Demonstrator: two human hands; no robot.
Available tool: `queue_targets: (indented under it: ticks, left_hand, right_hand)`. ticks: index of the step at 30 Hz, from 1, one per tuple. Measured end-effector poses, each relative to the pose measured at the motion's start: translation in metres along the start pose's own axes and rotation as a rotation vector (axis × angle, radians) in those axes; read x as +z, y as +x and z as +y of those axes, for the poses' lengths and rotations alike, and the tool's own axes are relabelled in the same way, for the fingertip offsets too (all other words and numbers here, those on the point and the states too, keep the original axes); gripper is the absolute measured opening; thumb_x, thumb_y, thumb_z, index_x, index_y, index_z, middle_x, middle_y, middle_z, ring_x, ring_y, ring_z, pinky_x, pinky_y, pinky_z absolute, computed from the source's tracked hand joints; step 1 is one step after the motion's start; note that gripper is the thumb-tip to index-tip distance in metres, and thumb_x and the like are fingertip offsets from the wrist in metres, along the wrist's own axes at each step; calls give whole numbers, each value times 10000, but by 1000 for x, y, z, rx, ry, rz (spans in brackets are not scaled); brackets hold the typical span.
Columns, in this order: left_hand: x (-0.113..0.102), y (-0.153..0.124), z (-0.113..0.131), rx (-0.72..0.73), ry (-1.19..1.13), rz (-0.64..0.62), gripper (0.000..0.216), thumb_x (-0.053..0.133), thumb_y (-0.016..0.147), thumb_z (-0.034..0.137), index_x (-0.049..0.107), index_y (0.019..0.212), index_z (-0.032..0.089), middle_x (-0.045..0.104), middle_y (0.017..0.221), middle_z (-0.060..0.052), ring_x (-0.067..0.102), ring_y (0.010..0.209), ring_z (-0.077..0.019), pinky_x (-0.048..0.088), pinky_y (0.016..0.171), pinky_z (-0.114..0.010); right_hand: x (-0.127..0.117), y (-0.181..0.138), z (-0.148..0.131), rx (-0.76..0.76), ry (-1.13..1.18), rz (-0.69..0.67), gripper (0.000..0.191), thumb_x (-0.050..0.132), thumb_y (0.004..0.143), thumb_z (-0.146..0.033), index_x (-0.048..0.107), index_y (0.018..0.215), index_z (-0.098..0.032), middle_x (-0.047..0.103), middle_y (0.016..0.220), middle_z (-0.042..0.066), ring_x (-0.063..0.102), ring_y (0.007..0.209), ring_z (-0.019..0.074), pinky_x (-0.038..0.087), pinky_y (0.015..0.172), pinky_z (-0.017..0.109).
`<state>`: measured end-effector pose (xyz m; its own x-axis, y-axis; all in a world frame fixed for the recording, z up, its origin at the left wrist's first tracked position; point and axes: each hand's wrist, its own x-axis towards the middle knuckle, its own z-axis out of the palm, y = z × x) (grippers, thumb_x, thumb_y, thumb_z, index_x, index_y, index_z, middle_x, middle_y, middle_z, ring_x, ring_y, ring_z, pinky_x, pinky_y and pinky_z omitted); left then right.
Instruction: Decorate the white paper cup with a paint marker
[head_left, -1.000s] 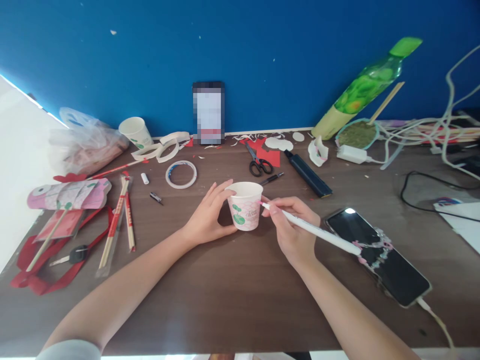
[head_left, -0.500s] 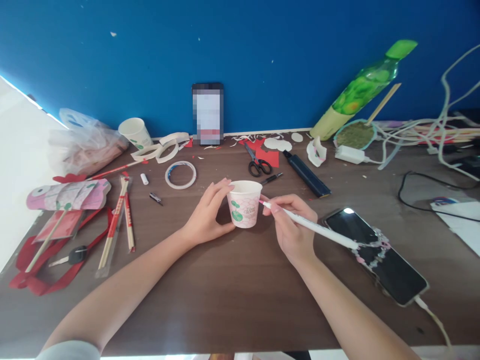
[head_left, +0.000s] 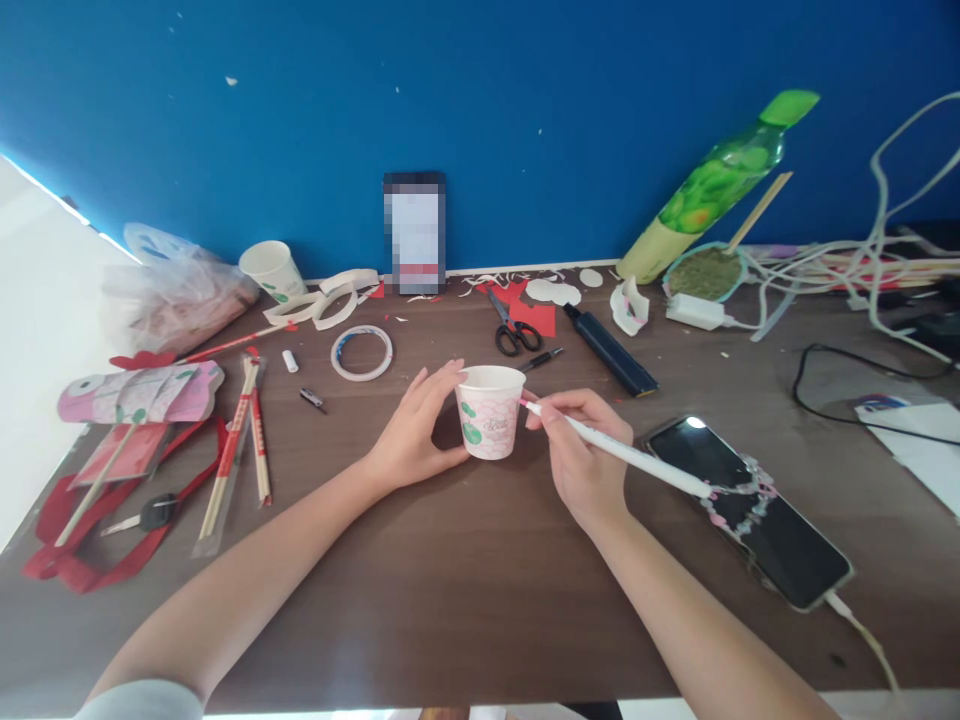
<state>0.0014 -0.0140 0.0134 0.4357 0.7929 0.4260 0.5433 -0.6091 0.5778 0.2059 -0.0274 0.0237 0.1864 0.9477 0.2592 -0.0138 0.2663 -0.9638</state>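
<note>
A white paper cup (head_left: 490, 415) with green leaves and pink line drawing stands upright on the brown table (head_left: 450, 580). My left hand (head_left: 416, 425) grips its left side, fingers at the rim and thumb low near the base. Between the fingers and thumb of my right hand (head_left: 589, 450) is a white marker (head_left: 630, 452). The marker's pink tip is at the cup's right side; whether it touches, I cannot tell. Behind the cup lie black-handled scissors (head_left: 517, 335) and a black pen (head_left: 541, 358).
A phone (head_left: 750, 510) with a beaded strap and cable lies at right. A dark blue case (head_left: 611, 350) and a leaning green bottle (head_left: 720, 190) are behind it. To the left are a tape roll (head_left: 361, 374), wrapped chopsticks (head_left: 229, 450), a key (head_left: 154, 513) and another cup (head_left: 271, 270).
The view has shifted slightly. The cup has turned a little in my left hand, its printed leaves now further left. My right hand keeps the marker at the cup's side.
</note>
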Motion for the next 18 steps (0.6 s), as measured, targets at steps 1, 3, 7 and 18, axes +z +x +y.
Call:
queue_targets:
  ticks: [1, 3, 7, 18]
  left_hand:
    - [0, 0, 0, 1, 2, -1, 834, 747, 741, 279, 260, 1418, 251, 434, 1483, -174, 415, 1401, -302, 298, 1165, -569]
    - [0, 0, 0, 0, 8, -5, 830, 744, 743, 277, 261, 1417, 247, 429, 1486, -177, 412, 1403, -302, 293, 1167, -569]
    - [0, -1, 0, 3, 10, 1, 836, 746, 740, 278, 259, 1420, 241, 421, 1489, -187, 420, 1397, -303, 298, 1163, -563]
    - [0, 0, 0, 7, 11, 1, 836, 749, 739, 287, 261, 1416, 234, 420, 1488, -191, 419, 1397, -306, 289, 1166, -564]
  right_hand:
    - [0, 0, -1, 4, -1, 7, 79, 672, 799, -264, 627, 754, -217, 689, 618, -12, 745, 763, 214, 587, 817, 395]
    - [1, 1, -2, 11, 0, 16, 69, 677, 785, -246, 630, 746, -215, 688, 612, -13, 744, 753, 212, 585, 812, 387]
    - [1, 1, -1, 13, 19, 10, 57, 677, 777, -225, 637, 738, -215, 687, 615, -16, 741, 753, 207, 579, 811, 380]
    - [-2, 1, 2, 24, 23, 5, 61, 679, 779, -229, 637, 737, -215, 677, 631, -18, 731, 752, 197, 566, 763, 344]
